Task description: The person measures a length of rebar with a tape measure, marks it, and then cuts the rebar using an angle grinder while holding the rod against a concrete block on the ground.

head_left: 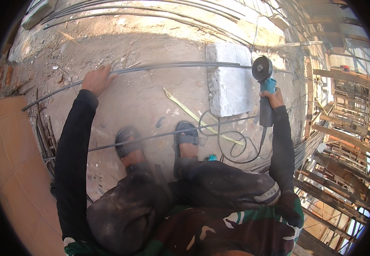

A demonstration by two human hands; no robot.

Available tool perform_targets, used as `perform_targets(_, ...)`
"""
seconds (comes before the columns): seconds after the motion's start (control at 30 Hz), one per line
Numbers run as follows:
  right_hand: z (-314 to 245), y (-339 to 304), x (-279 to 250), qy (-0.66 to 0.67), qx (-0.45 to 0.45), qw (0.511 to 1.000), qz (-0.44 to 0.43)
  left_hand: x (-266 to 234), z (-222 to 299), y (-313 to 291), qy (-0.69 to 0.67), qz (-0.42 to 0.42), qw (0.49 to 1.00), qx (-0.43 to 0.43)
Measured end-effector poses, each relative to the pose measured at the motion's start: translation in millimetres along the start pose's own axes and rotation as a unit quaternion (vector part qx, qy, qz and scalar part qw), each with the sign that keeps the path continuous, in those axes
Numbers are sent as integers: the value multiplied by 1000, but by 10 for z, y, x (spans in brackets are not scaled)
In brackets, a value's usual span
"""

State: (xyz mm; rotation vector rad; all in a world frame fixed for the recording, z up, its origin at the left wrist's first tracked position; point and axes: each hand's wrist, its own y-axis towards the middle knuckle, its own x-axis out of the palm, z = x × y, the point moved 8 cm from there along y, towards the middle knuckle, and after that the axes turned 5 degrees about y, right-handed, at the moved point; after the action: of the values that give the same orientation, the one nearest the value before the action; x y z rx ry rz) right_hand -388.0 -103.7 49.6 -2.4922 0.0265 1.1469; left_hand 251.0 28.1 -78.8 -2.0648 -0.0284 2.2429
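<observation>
From here it looks like the cutting step, the left hand [97, 81] gripping thin steel bars [172, 65] laid over the concrete block [232, 96], right hand's [274, 99] fingers wrapped round the angle grinder [266, 110], its disc [262, 68] by their ends, calling for steadiness.

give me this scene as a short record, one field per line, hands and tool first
left hand: on the metal rods
right hand: gripping the angle grinder
support: pale concrete block under the rods
cutting end: dark disc near the block's right edge; spin unclear
cable: power cord, looped on the ground
footwear: dark sandals
</observation>
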Motion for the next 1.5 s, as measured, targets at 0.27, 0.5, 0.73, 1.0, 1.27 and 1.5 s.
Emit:
perform_targets(0.27,39,-196,89,135,13,991,11,31,-7,-21,23,25,999,40)
perform_targets(0.5,133,-314,198,244,-6,970,-6,-14,7,-24,-1,10,999,35)
perform_targets(0.73,305,-646,431,325,60,943,36,-74,69,23,36,0,999,33)
perform_targets(1.0,559,-720,432,298,28,947,117,-516,155,70,112,45,992,29)
perform_targets(1.27,422,-728,426,362,30,928,85,-803,91,180,140,72,987,27)
perform_targets(1.5,338,-730,546,410,34,910,60,-498,-21,370,89,42,995,12)
